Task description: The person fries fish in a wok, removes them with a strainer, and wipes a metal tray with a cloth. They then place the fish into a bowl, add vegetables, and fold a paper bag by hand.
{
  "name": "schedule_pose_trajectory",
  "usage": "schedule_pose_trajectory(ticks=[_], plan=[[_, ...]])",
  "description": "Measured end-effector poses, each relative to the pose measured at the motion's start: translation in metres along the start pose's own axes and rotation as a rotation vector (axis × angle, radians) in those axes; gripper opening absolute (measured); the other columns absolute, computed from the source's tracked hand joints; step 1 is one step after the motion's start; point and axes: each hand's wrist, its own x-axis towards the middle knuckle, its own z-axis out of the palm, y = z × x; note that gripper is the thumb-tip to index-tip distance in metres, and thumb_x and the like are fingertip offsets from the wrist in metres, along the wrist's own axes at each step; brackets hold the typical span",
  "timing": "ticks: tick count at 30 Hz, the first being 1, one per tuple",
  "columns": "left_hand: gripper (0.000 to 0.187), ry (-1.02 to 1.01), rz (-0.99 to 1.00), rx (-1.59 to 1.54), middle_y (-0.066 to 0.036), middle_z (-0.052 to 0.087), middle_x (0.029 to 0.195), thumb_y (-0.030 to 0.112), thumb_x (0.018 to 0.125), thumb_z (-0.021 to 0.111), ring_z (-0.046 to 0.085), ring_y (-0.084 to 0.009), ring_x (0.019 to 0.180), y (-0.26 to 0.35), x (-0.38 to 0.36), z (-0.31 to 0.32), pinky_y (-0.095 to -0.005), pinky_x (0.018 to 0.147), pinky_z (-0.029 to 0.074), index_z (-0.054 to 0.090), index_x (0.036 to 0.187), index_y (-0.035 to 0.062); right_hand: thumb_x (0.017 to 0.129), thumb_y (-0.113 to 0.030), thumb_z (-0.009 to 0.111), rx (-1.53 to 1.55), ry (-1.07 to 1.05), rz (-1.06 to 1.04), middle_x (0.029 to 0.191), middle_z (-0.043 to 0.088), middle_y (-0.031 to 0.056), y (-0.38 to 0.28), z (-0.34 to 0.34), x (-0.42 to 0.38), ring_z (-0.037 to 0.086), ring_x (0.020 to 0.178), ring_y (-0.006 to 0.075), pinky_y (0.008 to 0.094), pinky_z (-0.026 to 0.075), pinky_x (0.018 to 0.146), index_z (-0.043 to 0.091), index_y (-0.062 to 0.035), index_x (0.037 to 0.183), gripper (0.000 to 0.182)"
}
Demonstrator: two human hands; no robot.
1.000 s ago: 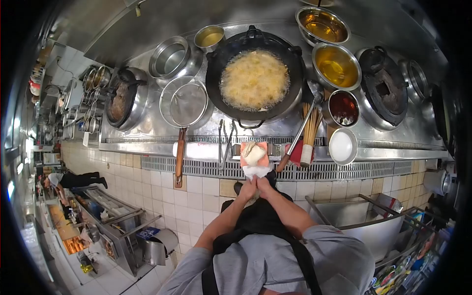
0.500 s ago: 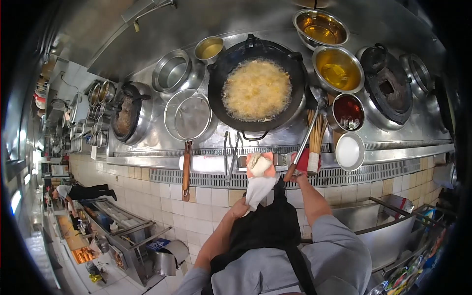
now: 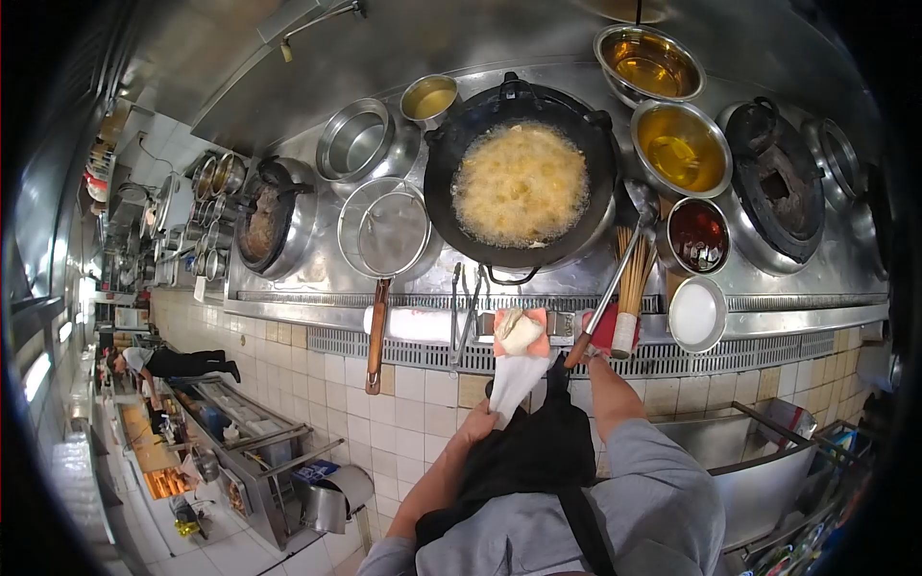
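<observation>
The wok (image 3: 443,204) fills the middle of the counter (image 3: 317,284), its front handle jutting toward the edge. To its left, the strainer (image 3: 384,228) and tongs (image 3: 471,317) overhang that edge. To its right, the ladle (image 3: 602,301) slants outward beside the skewers (image 3: 629,285), crowding the right hand (image 3: 593,361). Between tongs and ladle, a lane runs to the wok, partly blocked by the pink pad (image 3: 533,348).

Bright centre | lit strip (image 3: 36,376) far left | glare on steel counter (image 3: 331,276) | fisheye-bent edges, black corners
</observation>
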Motion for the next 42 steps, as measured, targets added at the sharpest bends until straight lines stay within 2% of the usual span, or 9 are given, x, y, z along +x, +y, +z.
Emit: schedule_pose_trajectory(ticks=[8, 15, 20, 26, 30, 34, 36, 40, 42], plan=[[0.053, -0.018, -0.106, 0.107, -0.025, 0.068, 0.127, 0.018, 0.088, 0.058, 0.065, -0.0375, 0.121, 0.031, -0.008, -0.01, -0.0424, 0.105, 0.048, 0.058, 0.137, -0.0018, 0.1, -0.02, 0.058, -0.045, -0.022, 0.008, 0.086, 0.068, 0.0187, 0.001, -0.003, 0.001, 0.071, 0.068, 0.0319, 0.0457, 0.061, 0.054, 0.061, -0.0023, 0.119, 0.027], [0.049, -0.154, 0.129, -0.005, -0.028, 0.069, 0.117, 0.022, 0.087, 0.056, 0.068, -0.0396, 0.112, 0.029, -0.008, -0.012, -0.0465, 0.097, 0.052, 0.059, 0.129, -0.0033, 0.1, -0.02, 0.057, -0.115, -0.14, -0.014, 0.088, 0.068, 0.0195, 0.012, -0.007, 0.03, 0.071, 0.07, 0.0326, 0.0465, 0.061, 0.056, 0.059, -0.0018, 0.121, 0.028], [0.043, -0.02, 0.037, 0.104, -0.031, 0.066, 0.117, 0.026, 0.089, 0.054, 0.062, -0.0473, 0.115, 0.029, -0.011, -0.012, -0.0493, 0.098, 0.05, 0.058, 0.121, -0.0029, 0.101, -0.02, 0.056, -0.178, -0.132, 0.027, 0.09, 0.068, 0.0201, 0.004, -0.001, 0.036, 0.071, 0.071, 0.0331, 0.047, 0.061, 0.057, 0.058, -0.0014, 0.122, 0.028], [0.052, 0.11, 0.006, 0.135, -0.031, 0.069, 0.115, 0.031, 0.091, 0.061, 0.067, -0.0431, 0.112, -0.023, 0.025, 0.011, -0.0467, 0.097, 0.052, 0.057, 0.13, -0.0038, 0.101, -0.02, 0.054, -0.254, -0.124, 0.038, 0.093, 0.068, 0.0208, 0.004, -0.006, 0.039, 0.071, 0.072, 0.0337, 0.0476, 0.062, 0.058, 0.057, -0.0009, 0.123, 0.029], [0.059, 0.118, 0.001, 0.162, -0.033, 0.069, 0.11, 0.044, 0.094, 0.065, 0.067, -0.0457, 0.107, 0.029, -0.013, -0.013, -0.0497, 0.093, 0.052, 0.055, 0.126, -0.0049, 0.101, -0.02, 0.053, -0.351, -0.158, 0.075, 0.094, 0.068, 0.0213, 0.022, -0.027, 0.053, 0.071, 0.074, 0.0341, 0.048, 0.062, 0.059, 0.056, -0.0006, 0.123, 0.03], [0.053, 0.113, 0.076, 0.177, -0.032, 0.069, 0.105, 0.042, 0.095, 0.067, 0.068, -0.047, 0.102, 0.019, -0.005, -0.021, -0.0521, 0.09, 0.052, 0.057, 0.122, -0.003, 0.102, -0.02, 0.052, -0.605, -0.353, 0.216, 0.096, 0.068, 0.0217, 0.068, -0.058, 0.067, 0.071, 0.075, 0.0345, 0.0484, 0.062, 0.06, 0.056, -0.0003, 0.124, 0.03], [0.043, 0.158, 0.141, 0.158, -0.029, 0.07, 0.103, 0.037, 0.096, 0.065, 0.068, -0.047, 0.098, 0.014, -0.003, -0.03, -0.0525, 0.088, 0.053, 0.059, 0.117, -0.0008, 0.1, -0.017, 0.055, -0.81, -0.531, 0.373, 0.09, 0.068, 0.0209, 0.044, -0.057, -0.003, 0.07, 0.073, 0.0327, 0.0456, 0.061, 0.059, 0.058, -0.0001, 0.122, 0.028], [0.04, 0.318, 0.344, 0.212, -0.026, 0.071, 0.1, 0.035, 0.095, 0.065, 0.069, -0.0461, 0.093, -0.069, 0.026, -0.037, -0.0519, 0.086, 0.054, 0.063, 0.113, -0.0008, 0.094, -0.02, 0.066, -1.169, -0.809, 0.041, 0.087, 0.072, 0.0153, 0.016, -0.041, -0.131, 0.073, 0.079, 0.0302, 0.039, 0.059, 0.064, 0.07, 0.0017, 0.108, 0.026], [0.036, 0.295, 0.218, 0.292, -0.025, 0.072, 0.096, 0.031, 0.094, 0.065, 0.068, -0.0475, 0.09, -0.099, 0.026, -0.056, -0.0519, 0.085, 0.055, 0.067, 0.109, -0.0014, 0.091, -0.024, 0.072, -1.363, -0.892, -0.624, 0.091, 0.074, 0.0128, 0.024, -0.027, -0.16, 0.074, 0.082, 0.0263, 0.0321, 0.058, 0.07, 0.072, 0.003, 0.108, 0.032]])
